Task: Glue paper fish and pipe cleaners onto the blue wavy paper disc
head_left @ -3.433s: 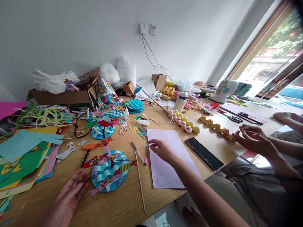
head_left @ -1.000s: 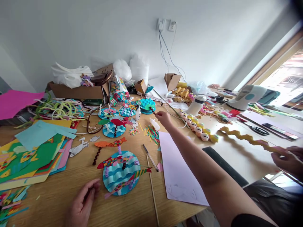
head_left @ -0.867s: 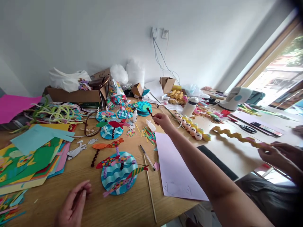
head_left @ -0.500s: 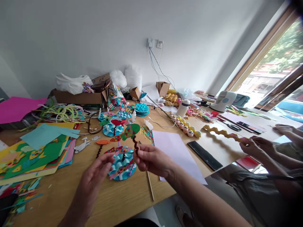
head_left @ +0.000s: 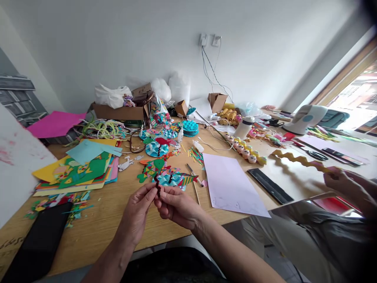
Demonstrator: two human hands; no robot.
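My left hand [head_left: 138, 212] and my right hand [head_left: 176, 205] meet above the near edge of the wooden table [head_left: 100, 220]. Both pinch the dark red twisted pipe cleaner [head_left: 157, 184] that carries a green paper fish [head_left: 153, 168] at its top. Just behind the fish lies a blue wavy paper disc with coloured fish [head_left: 173, 179]. A thin wooden stick [head_left: 196, 192] and a pen [head_left: 193, 173] lie right of the disc.
A pale pink sheet [head_left: 232, 184] and a black ruler [head_left: 269, 185] lie to the right. Coloured paper stacks [head_left: 82, 169] and a black phone [head_left: 41, 239] are at left. Another person's hands [head_left: 347, 186] hold a yellow zigzag paper strip [head_left: 300, 160].
My right hand reached to the far discs, picked up the green fish on its pipe cleaner and brought it near. My left hand rose from the table and joined it on the stem.
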